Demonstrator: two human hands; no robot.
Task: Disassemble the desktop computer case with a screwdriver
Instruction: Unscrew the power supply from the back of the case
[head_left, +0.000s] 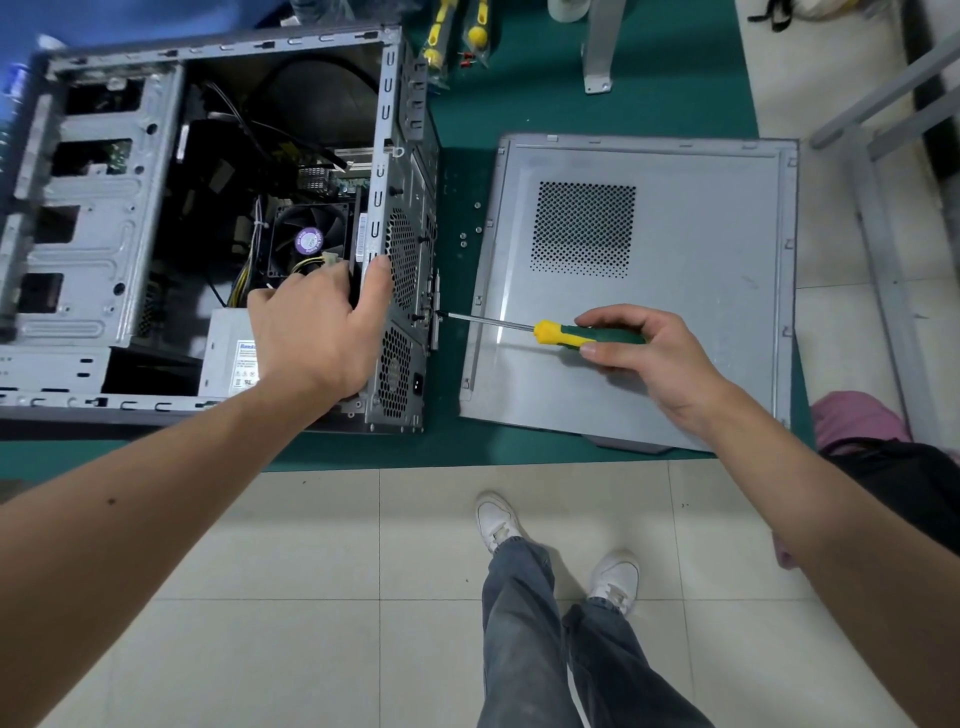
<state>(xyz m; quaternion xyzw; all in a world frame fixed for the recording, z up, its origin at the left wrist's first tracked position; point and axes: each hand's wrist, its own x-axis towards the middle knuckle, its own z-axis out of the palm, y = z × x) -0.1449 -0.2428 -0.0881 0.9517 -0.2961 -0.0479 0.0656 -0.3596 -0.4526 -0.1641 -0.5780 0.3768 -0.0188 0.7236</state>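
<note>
The open grey computer case (119, 218) lies on its side on the green mat, its fan and cables showing. My left hand (311, 327) grips the case's rear edge, thumb on the outside, fingers curled inside. My right hand (649, 353) holds the green and yellow handle of a screwdriver (550, 332). Its shaft points left and the tip sits on a screw at the rear panel (410, 291). The removed side panel (675, 322) lies flat to the right, under my right hand.
Several loose screws (470, 231) lie on the green mat (545, 109) between case and panel. Two more yellow screwdrivers (457, 36) lie at the back. A grey metal frame (878, 223) stands at the right. The table's front edge runs just below the case.
</note>
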